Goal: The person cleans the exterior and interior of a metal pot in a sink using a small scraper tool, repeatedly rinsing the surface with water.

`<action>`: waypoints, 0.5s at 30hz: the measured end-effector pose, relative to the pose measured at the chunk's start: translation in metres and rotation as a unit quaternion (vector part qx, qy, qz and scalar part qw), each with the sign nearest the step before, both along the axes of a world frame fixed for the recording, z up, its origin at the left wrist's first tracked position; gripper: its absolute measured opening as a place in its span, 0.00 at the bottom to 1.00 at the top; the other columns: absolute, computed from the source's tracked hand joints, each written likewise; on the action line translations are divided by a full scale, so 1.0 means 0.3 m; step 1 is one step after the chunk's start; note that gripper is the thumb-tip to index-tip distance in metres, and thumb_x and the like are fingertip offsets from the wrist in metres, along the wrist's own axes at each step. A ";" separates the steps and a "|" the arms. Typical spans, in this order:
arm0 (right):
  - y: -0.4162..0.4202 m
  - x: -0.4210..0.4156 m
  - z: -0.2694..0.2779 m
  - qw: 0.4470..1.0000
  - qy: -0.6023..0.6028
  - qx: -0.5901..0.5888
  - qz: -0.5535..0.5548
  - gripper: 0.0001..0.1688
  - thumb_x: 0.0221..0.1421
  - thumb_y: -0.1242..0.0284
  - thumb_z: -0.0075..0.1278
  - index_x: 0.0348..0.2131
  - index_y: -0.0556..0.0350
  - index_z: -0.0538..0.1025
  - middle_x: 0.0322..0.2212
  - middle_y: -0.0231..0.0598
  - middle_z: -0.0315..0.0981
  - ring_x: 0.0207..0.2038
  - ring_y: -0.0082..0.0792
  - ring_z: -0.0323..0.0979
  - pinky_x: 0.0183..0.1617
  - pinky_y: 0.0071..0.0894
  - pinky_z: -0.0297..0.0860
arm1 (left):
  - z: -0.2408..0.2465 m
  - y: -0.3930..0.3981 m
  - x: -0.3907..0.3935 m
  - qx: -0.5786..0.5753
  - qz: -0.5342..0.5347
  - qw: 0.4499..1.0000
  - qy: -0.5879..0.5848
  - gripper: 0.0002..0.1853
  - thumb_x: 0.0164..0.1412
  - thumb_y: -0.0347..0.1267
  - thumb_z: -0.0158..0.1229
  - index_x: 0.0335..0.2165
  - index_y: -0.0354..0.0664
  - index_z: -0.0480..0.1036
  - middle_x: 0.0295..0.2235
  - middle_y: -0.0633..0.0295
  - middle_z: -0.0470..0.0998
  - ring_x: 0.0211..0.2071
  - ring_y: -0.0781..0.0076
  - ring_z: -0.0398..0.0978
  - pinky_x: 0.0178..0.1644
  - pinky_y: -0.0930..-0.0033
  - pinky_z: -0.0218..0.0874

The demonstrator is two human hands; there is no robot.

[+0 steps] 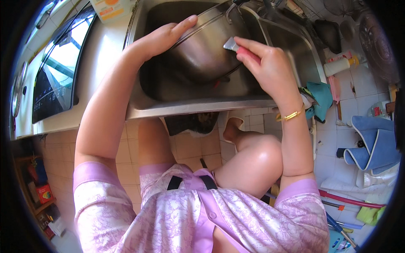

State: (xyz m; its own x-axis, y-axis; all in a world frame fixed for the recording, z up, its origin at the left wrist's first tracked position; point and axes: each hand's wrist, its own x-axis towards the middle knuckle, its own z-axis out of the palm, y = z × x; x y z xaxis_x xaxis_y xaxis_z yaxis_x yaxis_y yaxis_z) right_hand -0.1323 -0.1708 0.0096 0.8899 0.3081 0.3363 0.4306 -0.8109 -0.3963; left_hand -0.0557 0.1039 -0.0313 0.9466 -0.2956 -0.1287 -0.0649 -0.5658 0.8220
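A large stainless steel pot (205, 44) rests tilted in the left basin of a metal double sink (190, 107), with its outer wall towards me. My left hand (167, 36) grips its rim on the left; the thumb lies along the metal and the other fingers are hidden. Between the thumb and fingers of my right hand (269, 63) is a small scraper (232, 45) with a pink-red handle and a flat greyish blade. The blade is at the pot's side wall; whether it touches cannot be told. A small red object (217, 83) shows below the pot.
An induction cooktop (60, 69) and a white jug (112, 8) occupy the counter at left. The sink's right basin (291, 41) adjoins. A teal cloth (319, 96) hangs by its front corner. Farther right are a pump bottle (340, 66) and a blue cloth (364, 142).
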 end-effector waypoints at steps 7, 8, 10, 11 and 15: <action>0.053 0.045 -0.032 0.996 -0.058 0.002 0.073 0.17 0.59 0.66 0.59 0.48 0.45 0.83 0.34 0.45 0.82 0.34 0.49 0.80 0.39 0.42 0.75 | -0.006 0.033 0.000 -0.013 -0.029 0.999 0.013 0.52 0.66 0.70 0.38 0.57 0.29 0.71 0.54 0.46 0.76 0.58 0.59 0.70 0.66 0.64 0.54; 0.038 0.025 -0.046 0.994 -0.069 -0.014 0.086 0.18 0.59 0.66 0.59 0.50 0.43 0.82 0.34 0.43 0.82 0.33 0.47 0.79 0.38 0.41 0.75 | -0.006 0.032 -0.001 -0.012 -0.025 1.000 0.009 0.52 0.66 0.70 0.38 0.58 0.29 0.71 0.55 0.46 0.75 0.58 0.59 0.70 0.66 0.64 0.54; -0.005 -0.036 -0.084 0.989 -0.087 -0.050 0.105 0.20 0.59 0.66 0.59 0.52 0.40 0.81 0.32 0.40 0.82 0.29 0.44 0.79 0.35 0.39 0.74 | 0.007 0.020 0.000 -0.004 -0.036 0.999 0.006 0.52 0.66 0.70 0.38 0.58 0.29 0.71 0.55 0.45 0.75 0.59 0.59 0.70 0.66 0.64 0.53; -0.016 -0.063 -0.098 0.989 -0.092 -0.077 0.090 0.21 0.60 0.66 0.59 0.53 0.39 0.81 0.31 0.38 0.82 0.28 0.43 0.79 0.33 0.39 0.74 | 0.007 0.016 0.000 0.000 -0.042 0.999 0.006 0.52 0.66 0.70 0.38 0.58 0.29 0.71 0.55 0.45 0.75 0.59 0.58 0.70 0.66 0.64 0.53; 0.015 -0.096 -0.134 0.985 -0.128 -0.108 0.049 0.21 0.59 0.67 0.59 0.53 0.39 0.80 0.27 0.35 0.80 0.25 0.40 0.77 0.29 0.38 0.72 | -0.033 0.005 0.018 -0.021 -0.014 1.000 -0.003 0.51 0.66 0.70 0.40 0.57 0.30 0.72 0.54 0.46 0.76 0.58 0.59 0.70 0.66 0.64 0.54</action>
